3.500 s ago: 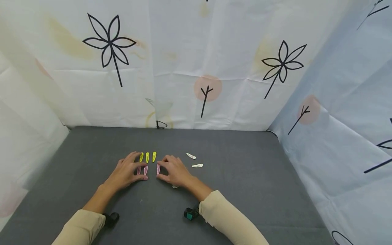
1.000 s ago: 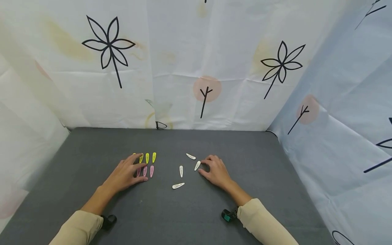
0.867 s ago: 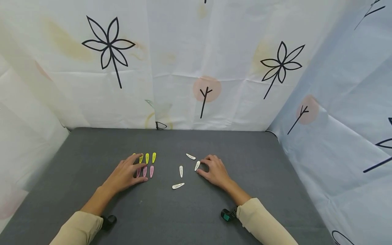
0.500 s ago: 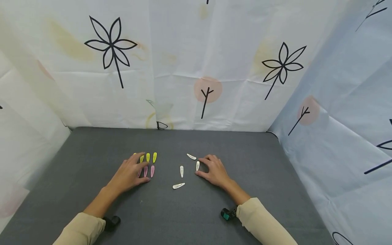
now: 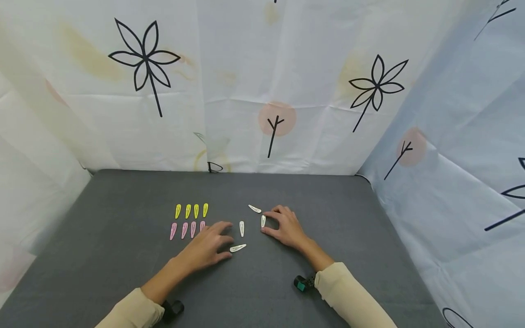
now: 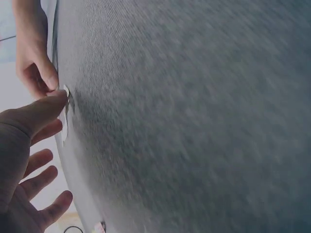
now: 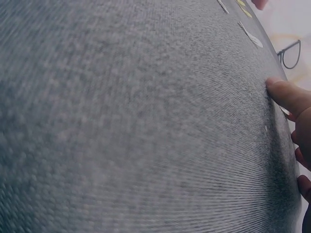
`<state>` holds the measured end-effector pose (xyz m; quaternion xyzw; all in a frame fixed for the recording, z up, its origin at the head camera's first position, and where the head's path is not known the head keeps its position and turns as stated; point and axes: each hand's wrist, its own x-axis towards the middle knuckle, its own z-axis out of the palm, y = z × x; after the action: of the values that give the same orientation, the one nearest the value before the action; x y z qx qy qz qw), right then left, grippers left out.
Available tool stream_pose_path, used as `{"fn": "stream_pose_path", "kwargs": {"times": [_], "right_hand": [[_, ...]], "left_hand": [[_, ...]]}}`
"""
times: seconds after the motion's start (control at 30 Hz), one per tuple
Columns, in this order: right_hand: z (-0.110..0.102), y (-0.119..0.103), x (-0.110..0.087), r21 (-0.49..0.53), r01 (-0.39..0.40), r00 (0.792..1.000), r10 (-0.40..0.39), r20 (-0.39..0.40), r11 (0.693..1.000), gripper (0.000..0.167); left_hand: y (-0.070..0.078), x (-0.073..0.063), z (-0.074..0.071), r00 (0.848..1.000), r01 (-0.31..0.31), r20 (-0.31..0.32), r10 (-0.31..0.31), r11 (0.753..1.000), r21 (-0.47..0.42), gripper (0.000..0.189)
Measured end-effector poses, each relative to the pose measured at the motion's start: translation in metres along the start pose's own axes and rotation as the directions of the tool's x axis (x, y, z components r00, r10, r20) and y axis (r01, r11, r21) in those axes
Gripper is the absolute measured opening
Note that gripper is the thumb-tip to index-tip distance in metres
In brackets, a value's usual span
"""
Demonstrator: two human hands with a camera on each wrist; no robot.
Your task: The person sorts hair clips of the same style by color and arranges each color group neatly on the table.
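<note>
Thumb and forefinger of my right hand [image 5: 289,230] pinch a white hair clip [image 5: 263,222] by its two ends, flat on the grey cloth. My left hand [image 5: 205,248] reaches over the cloth, fingers parted, its tips beside a slanted white hair clip [image 5: 238,248] and holding nothing. In the left wrist view its thumb [image 6: 41,112] overlaps the white clips behind. Another white clip [image 5: 242,229] lies upright between the hands, and one more white clip [image 5: 254,208] lies aslant farther back. The right wrist view shows the right thumb [image 7: 286,94] against the cloth.
Left of the hands, yellow hair clips [image 5: 187,211] form a row, with a row of pink hair clips [image 5: 185,229] in front; the left hand partly covers the rightmost pink one. The grey table [image 5: 328,200] ends at patterned white fabric walls [image 5: 238,127].
My left hand has left the pink and yellow clips and moved right, toward the slanted white one. My right hand has turned its white clip from slanted to upright.
</note>
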<state>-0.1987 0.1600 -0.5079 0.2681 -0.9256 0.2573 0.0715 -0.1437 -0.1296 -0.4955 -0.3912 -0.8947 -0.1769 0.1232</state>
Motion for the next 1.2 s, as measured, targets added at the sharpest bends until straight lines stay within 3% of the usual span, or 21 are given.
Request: {"fn": "stream_pose_path", "kwargs": {"times": [0.2,0.37,0.63,0.9,1.2], "right_hand": [[-0.001,0.0,0.001,0.035,-0.002,1.0,0.002,-0.007,0.999,0.045],[-0.002,-0.002,0.0,0.049,-0.003,1.0,0.003,-0.001,0.999,0.044],[-0.002,-0.002,0.0,0.05,-0.003,1.0,0.004,-0.004,0.999,0.044],[0.0,-0.001,0.001,0.057,-0.011,1.0,0.012,-0.006,0.998,0.044],[0.0,-0.001,0.002,0.053,-0.015,1.0,0.016,-0.01,0.999,0.043]], "left_hand": [[0.001,0.005,0.006,1.0,-0.012,-0.018,0.012,1.0,0.005,0.018],[0.001,0.01,0.009,1.0,0.026,-0.01,-0.027,0.999,-0.019,0.014],[0.006,0.015,0.013,0.993,0.12,-0.006,-0.12,0.993,0.007,0.025],[0.01,0.012,0.01,0.992,0.111,0.065,-0.111,0.994,0.007,0.059],[0.011,0.011,0.01,0.99,0.108,0.094,-0.106,0.994,-0.013,0.053]]}}
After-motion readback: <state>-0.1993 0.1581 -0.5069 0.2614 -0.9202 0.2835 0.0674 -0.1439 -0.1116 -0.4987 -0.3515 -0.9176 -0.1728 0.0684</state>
